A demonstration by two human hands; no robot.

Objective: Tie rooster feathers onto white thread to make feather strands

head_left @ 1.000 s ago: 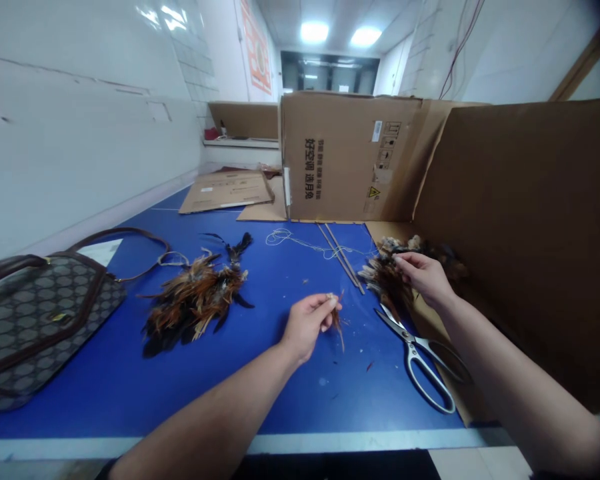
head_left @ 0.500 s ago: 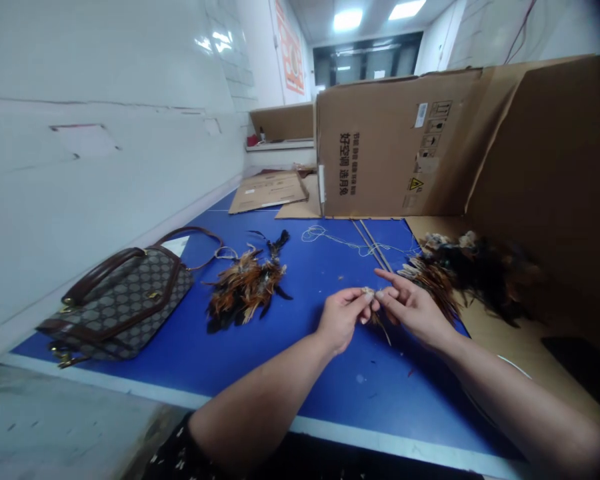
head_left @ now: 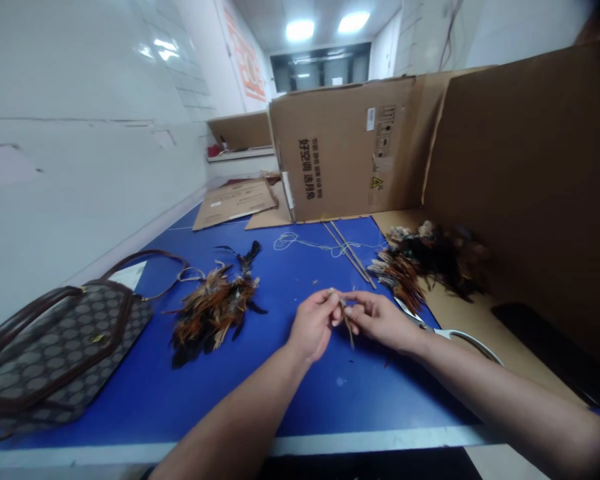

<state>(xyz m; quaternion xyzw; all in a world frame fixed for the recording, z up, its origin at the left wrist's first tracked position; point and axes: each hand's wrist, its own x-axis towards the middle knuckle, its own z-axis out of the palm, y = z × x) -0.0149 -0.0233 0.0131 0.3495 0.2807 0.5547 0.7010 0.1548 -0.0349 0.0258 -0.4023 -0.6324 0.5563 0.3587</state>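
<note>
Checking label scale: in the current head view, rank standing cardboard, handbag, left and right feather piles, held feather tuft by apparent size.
1. Standing cardboard
2. Handbag, enlarged by nearness
3. Left feather pile, right feather pile: too alike to rank
4. Held feather tuft, partly hidden

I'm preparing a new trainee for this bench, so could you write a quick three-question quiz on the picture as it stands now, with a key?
1. True or false: in the picture, the handbag is to the left of the brown feather pile on the blue table.
2. What does the left hand pinch, with the right hand close against it?
A) a handbag strap
B) a small feather tuft
C) a coil of string
3. Fill in the word: the scissors are partly hidden by the person's right ____.

Key: 1. True. 2. B. 3. forearm.
</note>
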